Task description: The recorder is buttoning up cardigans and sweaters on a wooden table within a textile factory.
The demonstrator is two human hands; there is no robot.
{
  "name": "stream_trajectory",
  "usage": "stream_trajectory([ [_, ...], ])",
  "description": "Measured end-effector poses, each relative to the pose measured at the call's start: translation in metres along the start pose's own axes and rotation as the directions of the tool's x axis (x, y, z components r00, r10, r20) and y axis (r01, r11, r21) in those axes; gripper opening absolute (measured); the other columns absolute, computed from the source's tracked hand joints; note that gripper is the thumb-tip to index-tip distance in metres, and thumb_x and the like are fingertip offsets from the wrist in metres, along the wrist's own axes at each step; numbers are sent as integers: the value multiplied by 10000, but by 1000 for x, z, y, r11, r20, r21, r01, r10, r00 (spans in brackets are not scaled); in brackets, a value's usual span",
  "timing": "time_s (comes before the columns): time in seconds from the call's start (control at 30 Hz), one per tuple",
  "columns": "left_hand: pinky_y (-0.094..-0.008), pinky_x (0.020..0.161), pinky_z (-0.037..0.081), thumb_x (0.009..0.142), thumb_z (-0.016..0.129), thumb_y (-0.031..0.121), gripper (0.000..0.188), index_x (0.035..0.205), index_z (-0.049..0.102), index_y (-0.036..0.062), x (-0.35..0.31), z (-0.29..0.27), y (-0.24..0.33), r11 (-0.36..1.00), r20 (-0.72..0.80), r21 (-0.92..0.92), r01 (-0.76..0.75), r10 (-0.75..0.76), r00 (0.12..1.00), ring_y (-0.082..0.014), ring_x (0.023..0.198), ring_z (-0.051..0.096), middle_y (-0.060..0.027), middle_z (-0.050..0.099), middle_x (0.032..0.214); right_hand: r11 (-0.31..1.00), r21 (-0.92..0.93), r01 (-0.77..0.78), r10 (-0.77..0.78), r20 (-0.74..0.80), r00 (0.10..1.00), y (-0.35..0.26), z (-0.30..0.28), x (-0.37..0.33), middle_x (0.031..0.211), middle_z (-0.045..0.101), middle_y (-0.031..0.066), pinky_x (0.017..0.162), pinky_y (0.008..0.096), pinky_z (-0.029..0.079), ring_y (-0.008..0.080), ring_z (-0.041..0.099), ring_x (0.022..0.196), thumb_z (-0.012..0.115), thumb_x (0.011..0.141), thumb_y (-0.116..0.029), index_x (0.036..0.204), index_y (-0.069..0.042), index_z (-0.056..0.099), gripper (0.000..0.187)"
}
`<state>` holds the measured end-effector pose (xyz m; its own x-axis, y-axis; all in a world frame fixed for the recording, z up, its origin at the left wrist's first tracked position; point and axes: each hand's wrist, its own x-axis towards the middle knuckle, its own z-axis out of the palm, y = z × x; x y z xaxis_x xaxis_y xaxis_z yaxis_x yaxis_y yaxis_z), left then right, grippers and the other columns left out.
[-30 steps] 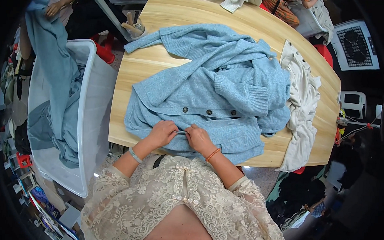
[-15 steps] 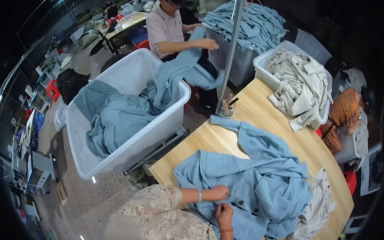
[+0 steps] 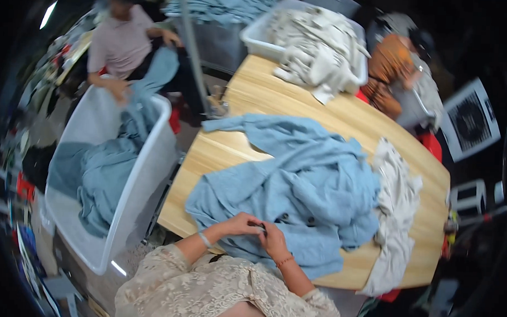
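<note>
A light blue knitted cardigan (image 3: 297,182) with dark buttons lies spread and rumpled on the wooden table (image 3: 250,91), one sleeve stretched to the far left. At its near edge my left hand (image 3: 242,224) and my right hand (image 3: 274,243) come together, fingertips pinched on the cardigan's front. Between them shows a small dark spot, perhaps a button; it is too small to be sure. To the right of the cardigan, a crumpled off-white knit piece (image 3: 394,219) hangs toward the table's near edge.
A white bin (image 3: 114,226) of grey-blue garments stands left of the table; a seated person (image 3: 120,47) handles one there. A white tub (image 3: 257,47) of off-white knits sits on the far end. A metal pole (image 3: 193,50) rises beside it. Another person in orange (image 3: 387,74) is at far right.
The view has swung right, shifting the scene leftward. My hands have drawn closer together, fingertips meeting over the cardigan's near edge. The seated person's hands have moved apart along the grey-blue garment.
</note>
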<state>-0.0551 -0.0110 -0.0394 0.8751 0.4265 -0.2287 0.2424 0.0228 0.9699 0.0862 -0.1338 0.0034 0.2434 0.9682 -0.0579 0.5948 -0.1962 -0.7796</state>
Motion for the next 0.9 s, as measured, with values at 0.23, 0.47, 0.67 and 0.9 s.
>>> stream_trajectory([
  [0.23,-309,633,455,837,612,114,177,978,669,22,-17,-5,21,948,-58,315,35,-18,998,-180,712,596,-109,633,808,993,108,-51,30,190,981,10,-3,9,913,639,226,774,417,490,388,612,860,579,790,-75,1026,-19,647,252],
  [0.47,-375,638,460,839,598,151,141,861,641,19,-12,1,17,935,-144,348,76,-27,989,-338,727,593,-174,605,779,996,85,7,-13,70,997,14,7,4,831,582,252,702,469,464,440,563,805,485,809,12,894,2,613,154],
  [0.67,-326,620,457,828,582,81,99,875,634,11,-11,5,18,965,-170,258,34,10,985,-263,682,596,-138,612,764,988,156,8,-15,47,999,14,8,3,796,571,210,687,438,467,402,565,774,519,788,28,889,2,620,145],
  [0.9,-307,582,448,836,564,65,111,903,633,10,-17,-10,16,938,-254,285,199,-126,959,-228,629,589,-128,637,768,990,86,-114,100,157,983,17,-22,-11,853,616,177,696,444,477,385,592,785,578,828,-123,902,-39,630,123],
])
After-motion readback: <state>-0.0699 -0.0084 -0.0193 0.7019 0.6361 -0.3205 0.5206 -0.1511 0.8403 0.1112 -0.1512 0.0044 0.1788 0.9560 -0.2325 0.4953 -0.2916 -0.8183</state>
